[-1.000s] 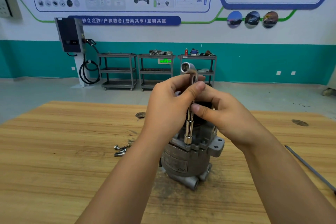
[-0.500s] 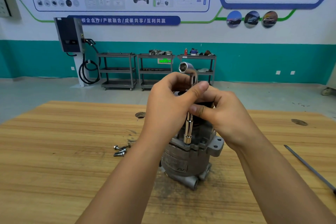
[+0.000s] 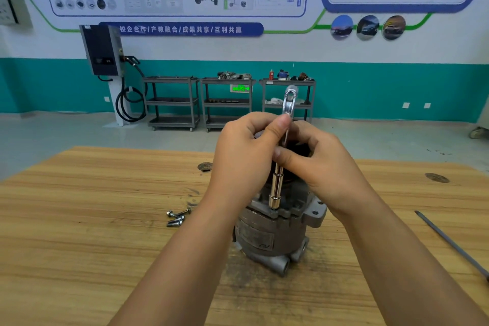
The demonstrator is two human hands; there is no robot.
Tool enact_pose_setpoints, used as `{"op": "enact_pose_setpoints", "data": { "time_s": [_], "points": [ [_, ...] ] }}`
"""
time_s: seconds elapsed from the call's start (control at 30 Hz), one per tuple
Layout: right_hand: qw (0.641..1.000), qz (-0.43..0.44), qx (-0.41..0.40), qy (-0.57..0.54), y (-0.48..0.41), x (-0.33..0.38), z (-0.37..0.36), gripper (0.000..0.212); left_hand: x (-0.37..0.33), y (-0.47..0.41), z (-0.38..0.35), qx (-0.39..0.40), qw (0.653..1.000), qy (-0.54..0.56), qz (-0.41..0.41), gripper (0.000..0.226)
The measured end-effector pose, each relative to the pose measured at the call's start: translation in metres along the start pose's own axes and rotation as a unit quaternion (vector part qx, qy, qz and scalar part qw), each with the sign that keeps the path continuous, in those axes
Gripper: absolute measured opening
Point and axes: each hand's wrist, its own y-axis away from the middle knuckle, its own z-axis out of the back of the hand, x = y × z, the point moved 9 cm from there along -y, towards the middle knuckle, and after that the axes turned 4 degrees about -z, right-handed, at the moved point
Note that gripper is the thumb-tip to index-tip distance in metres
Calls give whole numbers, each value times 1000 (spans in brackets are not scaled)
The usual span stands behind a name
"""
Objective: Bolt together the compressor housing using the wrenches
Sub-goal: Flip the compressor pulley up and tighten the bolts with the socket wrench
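A grey metal compressor housing (image 3: pixel 270 235) stands upright in the middle of the wooden table (image 3: pixel 79 219). A shiny L-shaped socket wrench (image 3: pixel 276 188) stands almost vertical, its lower socket seated on a bolt at the housing's top flange and its bent upper end above my fingers. My left hand (image 3: pixel 243 159) pinches the wrench shaft between thumb and fingers. My right hand (image 3: pixel 317 164) grips the same shaft from the right. My hands hide the housing's top.
Three loose bolts (image 3: pixel 177 217) lie on the table left of the housing. A long thin metal rod (image 3: pixel 449 241) lies near the right edge. Two dark knot marks (image 3: pixel 205 166) (image 3: pixel 436 177) show on the tabletop. Grey shelf carts (image 3: pixel 227 102) stand against the far wall.
The wrench has turned about its shaft: its bent upper end, which pointed left, now faces nearly edge-on. Both hands stay on the shaft and the housing has not moved.
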Motion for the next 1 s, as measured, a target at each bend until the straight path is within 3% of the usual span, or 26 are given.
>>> {"op": "enact_pose_setpoints", "data": {
  "time_s": [0.2,0.27,0.37,0.47,0.7,0.9,1.0],
  "points": [
    [992,9,105,-62,2,1,-1,23,1,-1,-5,23,999,25,7,19],
    [993,5,95,-65,0,-1,3,25,0,-1,-6,28,999,33,5,19],
    [999,6,40,-33,-2,-4,6,8,-3,0,-3,10,999,42,-13,13],
    [1000,6,-5,-29,-2,-4,7,15,-4,-1,3,-24,998,50,-21,14],
    [996,26,83,-17,0,2,1,13,-3,-1,3,-14,999,41,-18,11],
    [1000,7,-26,-11,-2,-4,7,16,-3,1,0,-7,999,41,-14,12],
    [1000,8,-9,-14,0,-1,3,26,-2,1,3,-20,999,35,-16,15]
  ]
}}
